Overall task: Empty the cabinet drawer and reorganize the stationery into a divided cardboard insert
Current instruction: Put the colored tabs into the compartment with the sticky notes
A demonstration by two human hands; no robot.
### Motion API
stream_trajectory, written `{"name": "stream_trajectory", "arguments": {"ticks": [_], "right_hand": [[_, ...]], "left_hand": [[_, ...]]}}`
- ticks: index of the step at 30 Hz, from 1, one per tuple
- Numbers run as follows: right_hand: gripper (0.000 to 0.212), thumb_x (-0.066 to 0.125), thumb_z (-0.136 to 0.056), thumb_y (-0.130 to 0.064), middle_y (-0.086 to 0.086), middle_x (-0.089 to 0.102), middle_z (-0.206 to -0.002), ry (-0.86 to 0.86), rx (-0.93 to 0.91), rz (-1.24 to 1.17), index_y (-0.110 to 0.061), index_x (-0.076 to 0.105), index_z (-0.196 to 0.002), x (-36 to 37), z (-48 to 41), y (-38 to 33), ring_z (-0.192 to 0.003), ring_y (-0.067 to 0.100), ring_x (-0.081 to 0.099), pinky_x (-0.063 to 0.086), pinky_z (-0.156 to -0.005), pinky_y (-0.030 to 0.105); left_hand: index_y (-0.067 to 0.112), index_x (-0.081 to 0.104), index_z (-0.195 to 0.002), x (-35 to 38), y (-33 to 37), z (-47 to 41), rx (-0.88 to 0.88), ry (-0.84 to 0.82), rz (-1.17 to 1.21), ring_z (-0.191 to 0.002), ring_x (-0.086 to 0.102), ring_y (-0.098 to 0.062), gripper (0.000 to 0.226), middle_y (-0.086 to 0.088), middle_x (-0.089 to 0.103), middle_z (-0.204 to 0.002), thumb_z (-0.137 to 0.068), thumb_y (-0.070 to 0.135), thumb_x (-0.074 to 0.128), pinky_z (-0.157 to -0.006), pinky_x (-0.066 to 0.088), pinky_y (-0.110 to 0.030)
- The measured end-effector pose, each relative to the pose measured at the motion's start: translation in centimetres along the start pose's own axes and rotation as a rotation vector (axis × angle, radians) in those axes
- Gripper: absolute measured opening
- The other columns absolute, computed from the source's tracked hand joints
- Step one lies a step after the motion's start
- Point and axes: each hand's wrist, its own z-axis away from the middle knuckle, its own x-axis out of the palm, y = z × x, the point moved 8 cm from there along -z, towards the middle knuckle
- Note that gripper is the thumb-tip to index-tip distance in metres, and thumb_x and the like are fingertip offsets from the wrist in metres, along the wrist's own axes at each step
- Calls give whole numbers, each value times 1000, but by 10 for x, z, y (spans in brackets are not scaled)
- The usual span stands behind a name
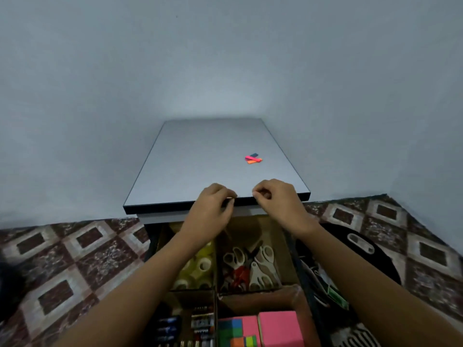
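**Both hands at the worktop's front edge, above the sorted drawer**

Our left hand (pixel 213 205) and right hand (pixel 274 196) sit with fingers curled at the front lip of the worktop (pixel 200 159), fingertips facing each other. We cannot tell whether they pinch anything small. Three coloured strips (pixel 253 159) lie crossed further back, probably set aside until we pick a slot for them. Below, the cardboard insert (pixel 216 271) sits in the open drawer (pixel 298 266) with four compartments showing, like grouped with like: at least four tape rolls (pixel 200 265); scissors (pixel 250 264), several white-handled and one red; batteries (pixel 200 324); and sticky-note pads (pixel 278 326), two pink beside one multicoloured. We judge the sorting nearly done.
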Motion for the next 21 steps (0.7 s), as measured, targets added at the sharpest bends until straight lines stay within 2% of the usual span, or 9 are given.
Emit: {"name": "stream_trajectory", "arguments": {"ticks": [3, 8, 13, 17, 21], "right_hand": [[23, 54, -94, -19, 6, 63, -108, 23, -16, 83, -11, 66, -112, 0, -15, 5, -98, 18, 59, 45, -83, 24], [32, 49, -96, -17, 9, 57, -125, 8, 6, 208, -11, 58, -126, 10, -43, 24, -115, 23, 52, 40, -95, 28], [35, 45, -96, -13, 14, 55, -127, 16, 67, 249, -7, 55, -129, 16, -71, 46, -116, 27, 50, 39, -95, 30], [39, 40, -95, -10, 17, 53, -124, -10, 78, 317, -9, 50, -133, 23, -98, 60, -112, 33, 48, 40, -93, 36], [44, 36, -95, -11, 16, 44, -127, -73, 71, 388, -15, 44, -138, 31, -114, 65, -110, 36, 43, 36, -95, 37]], "left_hand": [[9, 63, -114, 13, 11, -24, 78, -21, -95, -105, 52, -20, 25, -7, 57, -115, -92, 14, 54, -86, 38, -19], [8, 59, -122, 43, 8, -62, 62, -113, -163, -110, 51, -23, 32, -10, 53, -126, -94, 17, 46, -92, 45, -33], [12, 58, -122, 65, -8, -95, -11, -173, -315, -110, 51, -25, 34, -9, 53, -127, -97, 26, 39, -88, 44, -35], [11, 55, -121, 76, -18, -116, -68, -234, -414, -116, 46, -29, 37, -10, 50, -130, -98, 30, 34, -93, 37, -39], [15, 51, -126, 82, -22, -127, -85, -266, -463, -121, 39, -32, 39, -11, 44, -135, -97, 33, 33, -97, 32, -41]]}}
